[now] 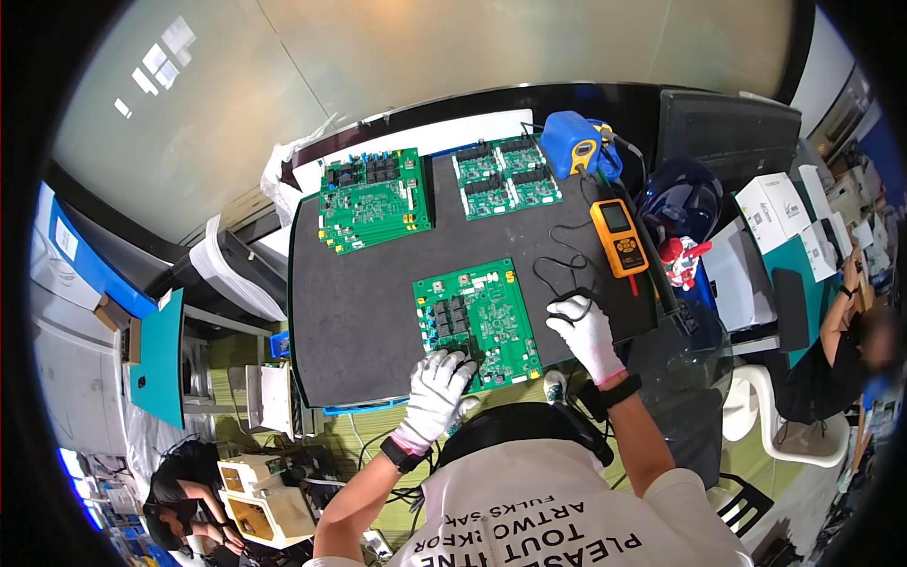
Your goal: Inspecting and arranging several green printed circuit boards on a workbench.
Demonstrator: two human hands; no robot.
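So the green circuit board (496,321) is lying flat on the dark table (350,312), near edge; call it the clock's centre. The gloved left hand (439,386) is at its 7 o'clock edge, fingers on the board, but I can't tell if they're gripping or just resting. The gloved right hand (583,335) is off the board at 3 o'clock, fingers curled on what looks like a black cable (570,267). Orange handheld meter (619,241) at 2 o'clock, stacked green boards (373,208) at 11.

My read: this is the steady-the-board, handle-the-cable step. Next move calls for keeping the board still and the cable's slack clear of its parts.
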